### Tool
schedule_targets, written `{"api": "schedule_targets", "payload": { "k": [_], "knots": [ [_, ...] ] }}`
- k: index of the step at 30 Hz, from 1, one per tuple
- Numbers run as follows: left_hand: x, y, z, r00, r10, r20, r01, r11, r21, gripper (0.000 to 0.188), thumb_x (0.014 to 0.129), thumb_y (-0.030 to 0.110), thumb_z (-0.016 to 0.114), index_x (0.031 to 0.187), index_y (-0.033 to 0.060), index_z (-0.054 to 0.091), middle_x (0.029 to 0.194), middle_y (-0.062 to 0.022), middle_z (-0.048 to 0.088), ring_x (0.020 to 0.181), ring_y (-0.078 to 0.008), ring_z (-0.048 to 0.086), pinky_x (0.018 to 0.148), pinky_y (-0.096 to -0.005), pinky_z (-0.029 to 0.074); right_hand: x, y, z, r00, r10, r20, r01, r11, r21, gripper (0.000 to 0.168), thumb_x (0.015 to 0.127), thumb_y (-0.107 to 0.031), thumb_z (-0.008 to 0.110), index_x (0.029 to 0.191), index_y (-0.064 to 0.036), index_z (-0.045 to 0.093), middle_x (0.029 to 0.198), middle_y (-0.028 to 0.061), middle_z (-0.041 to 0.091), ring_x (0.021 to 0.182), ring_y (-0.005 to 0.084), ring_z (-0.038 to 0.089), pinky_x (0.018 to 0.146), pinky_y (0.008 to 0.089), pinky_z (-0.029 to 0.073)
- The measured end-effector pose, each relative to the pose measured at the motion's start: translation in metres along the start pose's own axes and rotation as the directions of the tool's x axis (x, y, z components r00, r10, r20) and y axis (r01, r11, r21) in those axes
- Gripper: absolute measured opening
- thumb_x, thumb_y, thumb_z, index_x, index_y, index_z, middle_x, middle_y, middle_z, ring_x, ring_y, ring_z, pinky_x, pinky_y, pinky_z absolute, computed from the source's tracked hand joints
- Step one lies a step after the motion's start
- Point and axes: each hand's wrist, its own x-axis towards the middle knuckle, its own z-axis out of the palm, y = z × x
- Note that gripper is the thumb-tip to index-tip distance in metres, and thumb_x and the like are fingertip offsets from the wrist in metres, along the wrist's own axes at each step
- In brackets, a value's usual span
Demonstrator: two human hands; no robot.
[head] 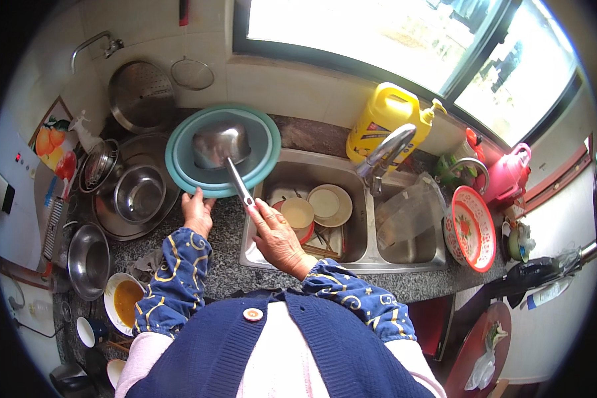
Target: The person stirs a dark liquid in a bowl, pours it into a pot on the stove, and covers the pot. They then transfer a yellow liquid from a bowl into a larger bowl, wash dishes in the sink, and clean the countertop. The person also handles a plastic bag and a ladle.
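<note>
My left hand (197,213) is at the near rim of a teal plastic basin (174,164), its fingertips against the edge. A stainless steel pan or dipper (221,144) lies bottom up in the basin. Its long handle (239,181) slopes over the rim toward me. The fingertips of my right hand (281,244) meet the end of this handle; whether they grip it is unclear. Below and beyond that hand, the left bowl of a steel double sink (355,244) holds a cream bowl (346,209), a smaller bowl (297,213), a red-rimmed dish and chopsticks (323,251).
A faucet (385,149) and a yellow detergent jug (383,119) stand behind the sink. A clear plastic bag (410,211) lies in the right bowl. An enamel basin (470,229) leans at the right. Steel bowls (140,194) and a soup bowl (127,301) sit left.
</note>
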Motion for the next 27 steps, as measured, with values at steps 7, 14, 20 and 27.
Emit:
{"api": "schedule_targets", "payload": {
  "k": [7, 14, 20, 27],
  "knots": [
    [0.005, -0.003, 0.003, 0.994, 0.101, 0.039, -0.102, 0.994, 0.039, 0.037, 0.090, -0.003, 0.054, 0.124, 0.0017, 0.041, 0.117, -0.0142, 0.052, 0.099, -0.0268, 0.060, 0.083, -0.0415, 0.056, -0.041, 0.009, -0.002, 0.997, 0.050, 0.055, -0.049, 0.999, -0.021, 0.056, 0.074, -0.005, 0.063, 0.127, 0.001, 0.048, 0.131, 0.0193, 0.049, 0.119, 0.0321, 0.049, 0.101, 0.0400, 0.040],
    [-0.066, -0.016, 0.007, 0.996, 0.070, 0.062, -0.084, 0.960, 0.266, 0.041, 0.092, 0.004, 0.052, 0.131, 0.0062, 0.038, 0.116, -0.0110, 0.052, 0.095, -0.0161, 0.058, 0.076, -0.0303, 0.053, -0.113, 0.007, -0.040, 0.956, 0.277, -0.099, -0.275, 0.961, 0.032, 0.043, 0.075, -0.004, 0.063, 0.117, 0.004, 0.054, 0.119, 0.0187, 0.055, 0.109, 0.0338, 0.052, 0.097, 0.0407, 0.042],
    [-0.166, -0.061, 0.012, 0.942, -0.010, 0.337, -0.182, 0.825, 0.535, 0.028, 0.096, 0.009, 0.049, 0.124, 0.0088, 0.048, 0.105, -0.0019, 0.053, 0.083, -0.0086, 0.051, 0.068, -0.0222, 0.046, -0.213, 0.010, -0.094, 0.781, 0.496, -0.379, -0.577, 0.806, -0.135, 0.035, 0.078, -0.006, 0.061, 0.112, 0.000, 0.057, 0.112, 0.0164, 0.058, 0.107, 0.0326, 0.053, 0.096, 0.0414, 0.041],
    [-0.253, -0.136, 0.025, 0.483, -0.398, 0.780, -0.563, 0.542, 0.624, 0.024, 0.087, 0.005, 0.061, 0.110, 0.0054, 0.060, 0.090, -0.0029, 0.060, 0.073, -0.0105, 0.056, 0.064, -0.0246, 0.048, -0.400, 0.052, -0.171, 0.366, 0.634, -0.682, -0.931, 0.243, -0.273, 0.032, 0.076, -0.012, 0.064, 0.106, -0.004, 0.057, 0.106, 0.0142, 0.058, 0.102, 0.0328, 0.053, 0.089, 0.0445, 0.041]
  ]
}}
